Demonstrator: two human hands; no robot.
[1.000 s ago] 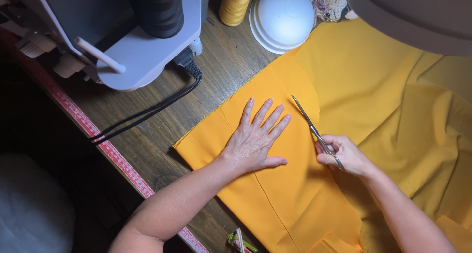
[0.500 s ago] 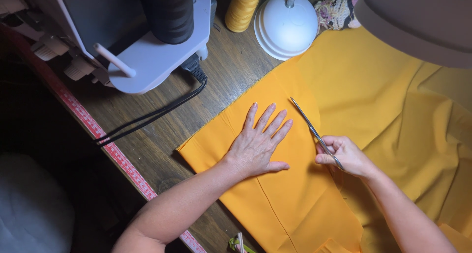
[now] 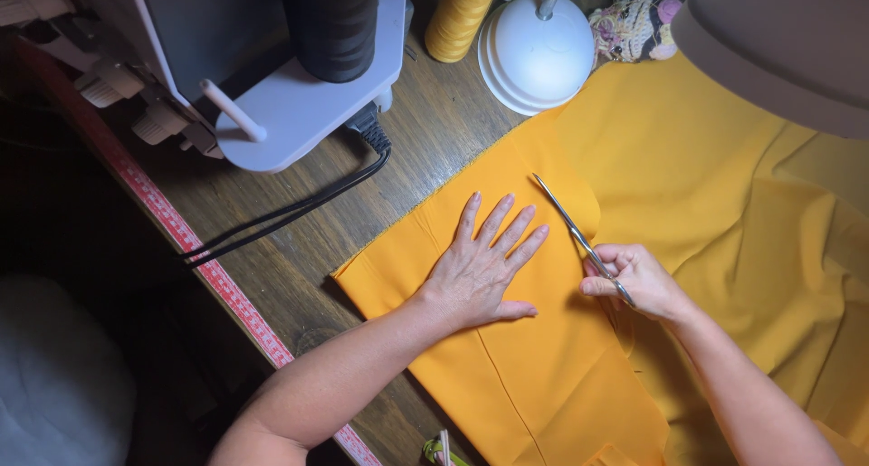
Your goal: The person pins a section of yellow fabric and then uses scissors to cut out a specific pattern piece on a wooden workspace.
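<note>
A large sheet of orange-yellow fabric [image 3: 706, 185] lies over a wooden table [image 3: 425, 149]. My left hand [image 3: 484, 267] rests flat on a folded panel of it, fingers spread. My right hand [image 3: 634, 280] grips a pair of metal scissors [image 3: 570, 231]. Their blades lie close together and point up and left along the panel's right edge.
A grey sewing machine [image 3: 262, 77] stands at the top left, its black cable [image 3: 299, 208] running across the wood. A yellow thread cone [image 3: 460, 18] and a white domed base [image 3: 539, 54] stand behind the fabric. A red measuring tape [image 3: 199, 258] lines the table's edge.
The view has shifted a little, so everything sits lower in the picture. Both hands keep their places on the fabric; the scissors lie at much the same angle.
</note>
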